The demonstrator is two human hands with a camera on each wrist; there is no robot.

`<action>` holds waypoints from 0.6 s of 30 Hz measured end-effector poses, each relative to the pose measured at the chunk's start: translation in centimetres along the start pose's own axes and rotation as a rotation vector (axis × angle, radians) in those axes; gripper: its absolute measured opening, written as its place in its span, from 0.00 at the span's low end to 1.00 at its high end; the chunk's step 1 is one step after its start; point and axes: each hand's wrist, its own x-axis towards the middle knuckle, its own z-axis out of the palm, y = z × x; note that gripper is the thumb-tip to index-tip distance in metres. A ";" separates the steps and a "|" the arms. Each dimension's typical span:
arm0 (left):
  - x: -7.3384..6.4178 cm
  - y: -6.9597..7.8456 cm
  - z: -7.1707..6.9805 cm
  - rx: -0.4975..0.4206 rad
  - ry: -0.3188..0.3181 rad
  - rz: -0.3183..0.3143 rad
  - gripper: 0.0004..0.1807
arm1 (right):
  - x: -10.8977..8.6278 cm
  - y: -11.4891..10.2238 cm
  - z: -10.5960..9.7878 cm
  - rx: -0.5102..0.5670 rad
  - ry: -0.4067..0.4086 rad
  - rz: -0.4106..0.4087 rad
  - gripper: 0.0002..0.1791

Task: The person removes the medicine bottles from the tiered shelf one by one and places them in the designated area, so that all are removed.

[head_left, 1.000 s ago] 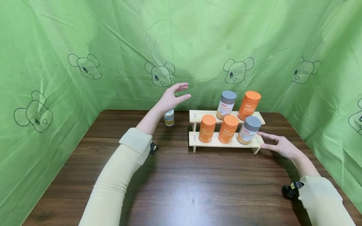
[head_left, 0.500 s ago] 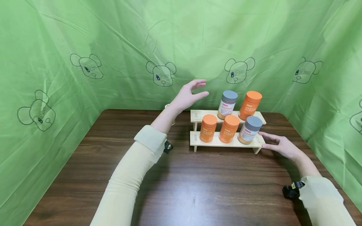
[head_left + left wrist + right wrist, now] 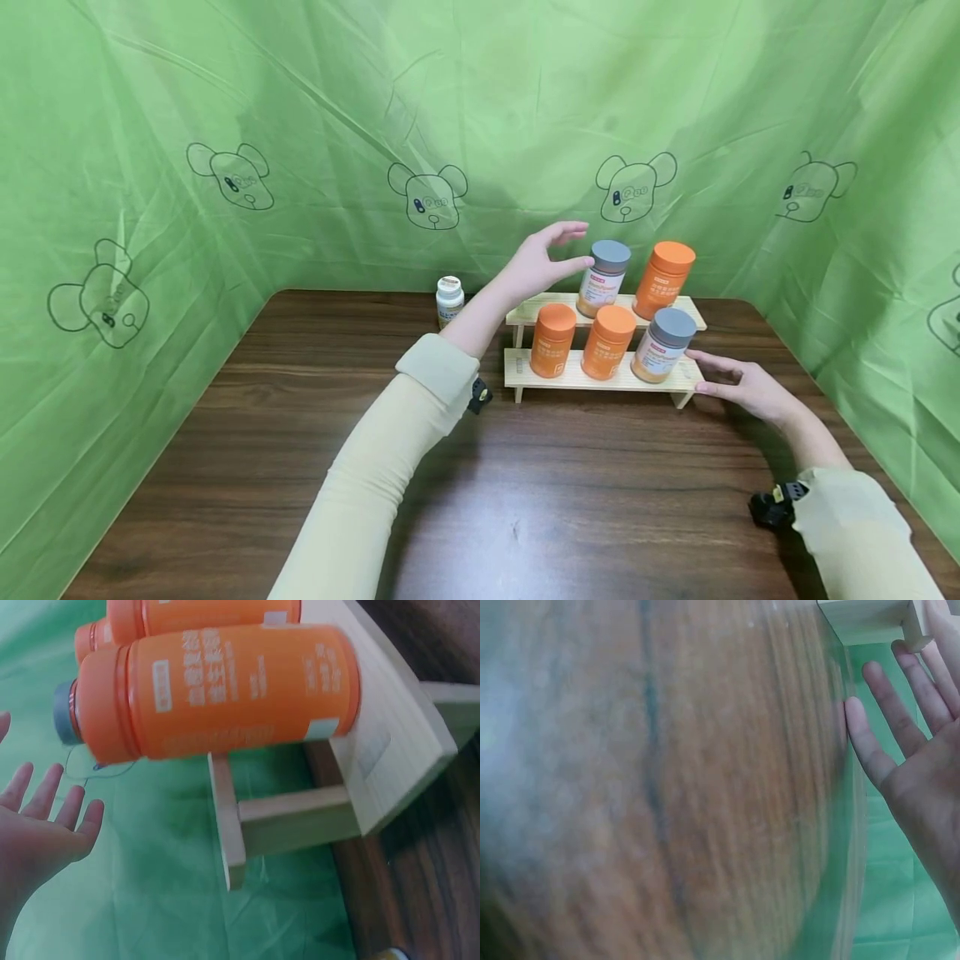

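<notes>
A two-step wooden shelf rack (image 3: 517, 367) bears several jars. Its upper step has a grey-lidded jar (image 3: 600, 279) and an orange jar (image 3: 663, 279); the lower holds two orange jars (image 3: 551, 342) and another grey-lidded jar (image 3: 663, 346). My left hand (image 3: 536, 262) reaches in from the left, fingers spread, its thumb tip overlapping the edge of the upper grey lid. In the left wrist view that hand (image 3: 45, 825) holds nothing. My right hand (image 3: 746, 390) has thumb and forefinger at the lower step's right end; the right wrist view has its fingers (image 3: 889, 712) extended.
Behind the left forearm a small white-capped bottle (image 3: 450, 300) stands on the brown wooden table (image 3: 480, 517), left of the rack. Green cloth (image 3: 517, 100) with bear drawings hangs close along the back and both sides.
My left hand has moved right, from above the small bottle to the upper grey-lidded jar. The bottle shows again behind the forearm. My right hand has stayed at the rack's end.
</notes>
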 end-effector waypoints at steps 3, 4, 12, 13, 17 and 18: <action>0.4 -0.2 0.8 0.008 -0.017 -0.003 0.32 | 0.0 0.1 0.0 0.000 0.001 -0.002 0.34; 0.6 -0.3 1.1 0.011 -0.022 -0.007 0.32 | 0.0 0.1 0.0 -0.002 0.002 -0.003 0.34; 1.4 -1.2 2.6 0.026 -0.038 -0.026 0.30 | 0.1 0.6 0.3 -0.025 0.018 -0.032 0.32; 1.5 -1.4 2.7 0.023 -0.037 -0.023 0.29 | 0.1 0.6 0.3 -0.015 0.018 -0.037 0.32; 1.9 -1.6 3.0 0.016 -0.030 -0.025 0.29 | 0.1 0.6 0.3 0.012 0.036 -0.054 0.31; 1.9 -1.5 3.0 0.015 -0.028 -0.026 0.28 | 0.1 0.7 0.3 0.016 0.037 -0.062 0.31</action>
